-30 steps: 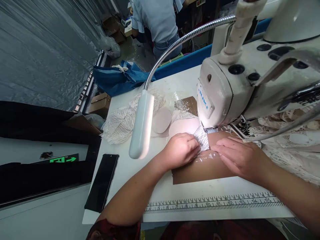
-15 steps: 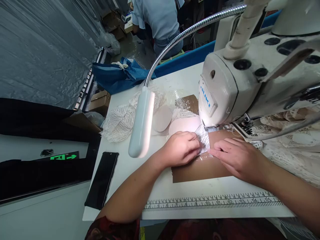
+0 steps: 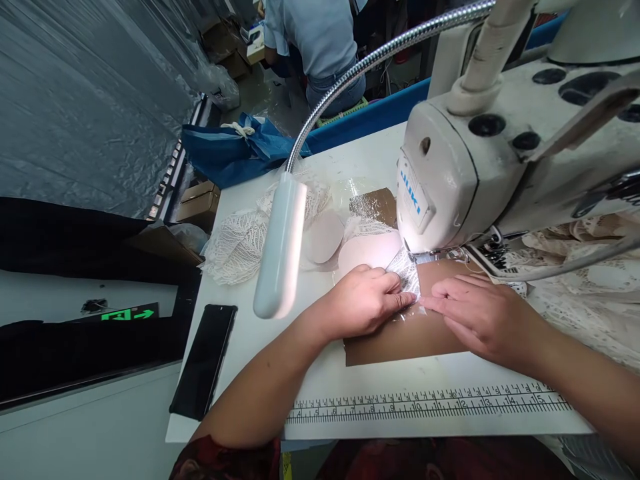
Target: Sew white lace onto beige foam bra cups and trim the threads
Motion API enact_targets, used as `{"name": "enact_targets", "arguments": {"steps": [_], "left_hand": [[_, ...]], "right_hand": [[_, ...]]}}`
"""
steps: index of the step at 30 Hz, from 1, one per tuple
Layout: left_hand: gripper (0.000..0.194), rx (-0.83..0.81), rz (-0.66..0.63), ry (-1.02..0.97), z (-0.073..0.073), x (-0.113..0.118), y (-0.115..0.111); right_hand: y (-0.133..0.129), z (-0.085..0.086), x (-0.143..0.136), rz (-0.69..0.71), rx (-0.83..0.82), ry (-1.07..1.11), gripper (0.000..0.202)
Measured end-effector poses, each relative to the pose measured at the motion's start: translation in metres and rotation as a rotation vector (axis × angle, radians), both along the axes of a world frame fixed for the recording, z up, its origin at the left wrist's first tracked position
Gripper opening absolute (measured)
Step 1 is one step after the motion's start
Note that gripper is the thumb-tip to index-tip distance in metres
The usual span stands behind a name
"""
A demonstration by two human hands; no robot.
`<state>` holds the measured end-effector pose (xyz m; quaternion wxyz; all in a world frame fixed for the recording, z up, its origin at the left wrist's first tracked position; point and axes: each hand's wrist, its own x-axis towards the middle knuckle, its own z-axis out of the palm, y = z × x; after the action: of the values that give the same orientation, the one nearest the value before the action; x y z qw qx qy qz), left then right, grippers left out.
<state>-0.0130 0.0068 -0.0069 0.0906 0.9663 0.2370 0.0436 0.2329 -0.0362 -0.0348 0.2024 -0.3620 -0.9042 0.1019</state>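
Note:
A white lace piece (image 3: 407,270) lies under the head of the sewing machine (image 3: 440,180), over a brown sheet (image 3: 400,343). My left hand (image 3: 367,300) presses on its left part, thumb reaching to its near corner with the other fingers curled. From the other side my right hand (image 3: 477,317) has its fingers closed at that same near corner, the index fingertip almost meeting the left thumb. A pale pink cup-shaped pad (image 3: 367,250) joins or touches the lace just beyond my left hand. The machine's needle tip is hard to make out.
Left of the machine hangs a lamp (image 3: 281,247) on a bent metal neck. Loose lace (image 3: 235,247) and another round pad (image 3: 324,237) lie behind it. A black phone (image 3: 204,360) rests at the left edge; a printed ruler (image 3: 425,405) runs along the front. More lace (image 3: 575,300) is heaped at right. A person (image 3: 315,47) sits beyond.
My left thumb has stretched out to the right, onto the lace's near corner. My right hand stays almost in place, and the lace has barely shifted.

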Motion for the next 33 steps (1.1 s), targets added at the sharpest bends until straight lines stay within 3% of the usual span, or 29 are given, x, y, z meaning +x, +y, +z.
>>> {"name": "enact_targets", "arguments": {"steps": [3, 10, 16, 24, 33], "left_hand": [[0.031, 0.014, -0.001, 0.006, 0.0, 0.0, -0.001], [0.032, -0.023, 0.071, -0.074, 0.005, 0.004, -0.001], [0.039, 0.017, 0.139, -0.041, 0.001, 0.012, 0.001], [0.041, 0.089, 0.146, -0.021, -0.001, 0.011, 0.004], [0.038, 0.091, 0.144, -0.017, -0.003, 0.008, 0.012]], "right_hand": [[0.0, 0.001, -0.001, -0.066, -0.029, 0.001, 0.035], [0.001, 0.003, -0.005, -0.009, 0.071, -0.107, 0.03], [-0.001, 0.002, -0.007, -0.045, 0.109, -0.069, 0.029], [0.005, -0.003, -0.011, -0.169, 0.228, -0.106, 0.035], [0.012, 0.005, -0.017, -0.278, 0.375, -0.246, 0.038]]}}
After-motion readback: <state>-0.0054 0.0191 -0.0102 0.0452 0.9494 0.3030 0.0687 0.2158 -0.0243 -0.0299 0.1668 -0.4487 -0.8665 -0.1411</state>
